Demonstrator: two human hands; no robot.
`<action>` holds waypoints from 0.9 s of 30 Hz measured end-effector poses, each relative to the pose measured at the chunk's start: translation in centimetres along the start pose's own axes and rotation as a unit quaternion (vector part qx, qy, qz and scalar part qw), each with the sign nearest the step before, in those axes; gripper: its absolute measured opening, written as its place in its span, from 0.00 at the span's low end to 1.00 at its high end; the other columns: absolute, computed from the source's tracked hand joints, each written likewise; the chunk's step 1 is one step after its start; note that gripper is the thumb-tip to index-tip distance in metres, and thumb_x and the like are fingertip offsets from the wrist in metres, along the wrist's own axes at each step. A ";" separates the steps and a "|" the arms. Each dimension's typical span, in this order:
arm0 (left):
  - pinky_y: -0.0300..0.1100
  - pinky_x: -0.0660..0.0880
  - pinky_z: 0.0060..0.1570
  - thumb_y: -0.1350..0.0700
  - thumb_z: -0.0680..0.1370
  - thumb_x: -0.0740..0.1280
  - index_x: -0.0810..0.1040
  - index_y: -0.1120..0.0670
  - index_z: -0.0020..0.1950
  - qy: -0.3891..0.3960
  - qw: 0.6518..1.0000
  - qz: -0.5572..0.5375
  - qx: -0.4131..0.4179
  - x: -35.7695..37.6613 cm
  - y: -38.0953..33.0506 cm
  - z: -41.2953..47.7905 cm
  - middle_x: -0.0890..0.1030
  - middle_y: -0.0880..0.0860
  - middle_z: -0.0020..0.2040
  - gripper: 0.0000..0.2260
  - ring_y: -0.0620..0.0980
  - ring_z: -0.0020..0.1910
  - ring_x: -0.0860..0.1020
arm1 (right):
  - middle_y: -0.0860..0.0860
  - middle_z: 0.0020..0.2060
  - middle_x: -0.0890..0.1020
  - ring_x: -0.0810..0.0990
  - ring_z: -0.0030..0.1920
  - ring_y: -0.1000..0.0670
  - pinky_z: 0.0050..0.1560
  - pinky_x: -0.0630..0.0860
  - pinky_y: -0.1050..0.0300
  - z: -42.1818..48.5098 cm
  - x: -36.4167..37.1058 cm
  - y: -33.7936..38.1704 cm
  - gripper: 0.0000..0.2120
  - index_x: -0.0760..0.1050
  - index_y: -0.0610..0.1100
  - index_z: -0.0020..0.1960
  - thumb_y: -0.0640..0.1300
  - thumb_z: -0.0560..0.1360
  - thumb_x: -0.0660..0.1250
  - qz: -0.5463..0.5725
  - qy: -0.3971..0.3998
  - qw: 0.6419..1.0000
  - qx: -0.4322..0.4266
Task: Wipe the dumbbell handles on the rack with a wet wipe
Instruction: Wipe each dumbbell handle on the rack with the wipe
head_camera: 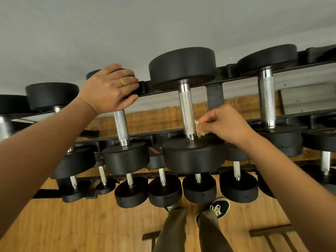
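Observation:
A black rack (214,96) carries rows of black dumbbells with knurled chrome handles. My right hand (227,127) pinches a crumpled, yellowish wet wipe (199,129) against the lower right side of the middle dumbbell's handle (186,110), just above its near head. My left hand (111,90), with a gold ring, lies flat on the far head of the neighbouring dumbbell to the left, whose handle (121,125) shows below my palm. Another top-row handle (266,100) stands bare to the right.
Smaller dumbbells (163,190) fill the lower tiers near my legs. My dark shoes (219,209) stand on the wooden floor (72,220) close under the rack. A grey wall (127,30) rises behind. A dark frame (269,233) lies on the floor at lower right.

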State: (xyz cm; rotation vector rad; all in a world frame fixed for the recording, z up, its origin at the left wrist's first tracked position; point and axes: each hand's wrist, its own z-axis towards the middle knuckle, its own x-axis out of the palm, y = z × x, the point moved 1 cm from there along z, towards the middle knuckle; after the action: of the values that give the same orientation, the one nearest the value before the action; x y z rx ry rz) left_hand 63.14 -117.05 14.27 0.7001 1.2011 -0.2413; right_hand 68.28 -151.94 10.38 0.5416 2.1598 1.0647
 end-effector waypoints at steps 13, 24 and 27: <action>0.56 0.72 0.67 0.50 0.84 0.65 0.84 0.60 0.59 0.003 1.000 0.000 -0.002 0.0 0.0 0.0 0.85 0.58 0.58 0.15 0.58 0.63 0.81 | 0.54 0.42 0.86 0.84 0.44 0.58 0.52 0.80 0.63 2.0 1.9 2.1 0.06 0.85 0.44 0.51 0.40 0.76 0.73 0.119 -0.194 0.970 -0.080; 0.56 0.72 0.67 0.51 0.85 0.64 0.84 0.60 0.59 0.005 1.000 0.005 0.000 -0.1 -0.1 0.1 0.85 0.58 0.58 0.14 0.58 0.63 0.81 | 0.54 0.42 0.86 0.84 0.44 0.58 0.52 0.79 0.65 2.3 1.2 2.9 0.04 0.85 0.43 0.49 0.39 0.75 0.74 0.103 -0.185 0.973 -0.094; 0.57 0.72 0.67 0.51 0.85 0.64 0.84 0.60 0.60 0.010 1.000 0.004 0.001 -0.2 0.0 0.0 0.85 0.58 0.58 0.15 0.59 0.63 0.81 | 0.55 0.42 0.86 0.84 0.44 0.60 0.52 0.78 0.69 -0.5 1.5 1.2 0.03 0.85 0.43 0.46 0.39 0.73 0.75 0.059 -0.105 0.991 -0.063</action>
State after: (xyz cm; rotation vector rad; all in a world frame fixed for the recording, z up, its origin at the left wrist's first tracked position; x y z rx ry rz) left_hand 63.06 -117.12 14.45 0.7114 1.2174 -0.2293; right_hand 66.98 -150.63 11.02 0.6974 1.8839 1.1453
